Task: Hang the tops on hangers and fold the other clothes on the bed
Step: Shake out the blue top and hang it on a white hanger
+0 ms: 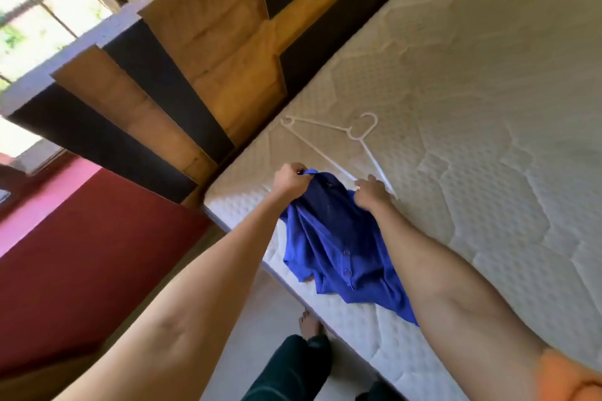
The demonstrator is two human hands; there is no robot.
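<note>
A blue buttoned top (338,247) lies crumpled near the edge of the white quilted mattress (472,114), its hem toward me. My left hand (290,181) grips the top's left shoulder by the collar. My right hand (371,194) pinches the right shoulder of the top. A white plastic hanger (350,135) lies flat on the mattress just beyond both hands, its hook pointing away; its near end runs under my right hand.
A headboard of wooden and dark panels (208,75) runs along the mattress's far left side. A red wall (81,247) and a window (39,3) are at the left. My leg in dark trousers (293,368) and bare foot (309,324) stand on the floor by the bed edge.
</note>
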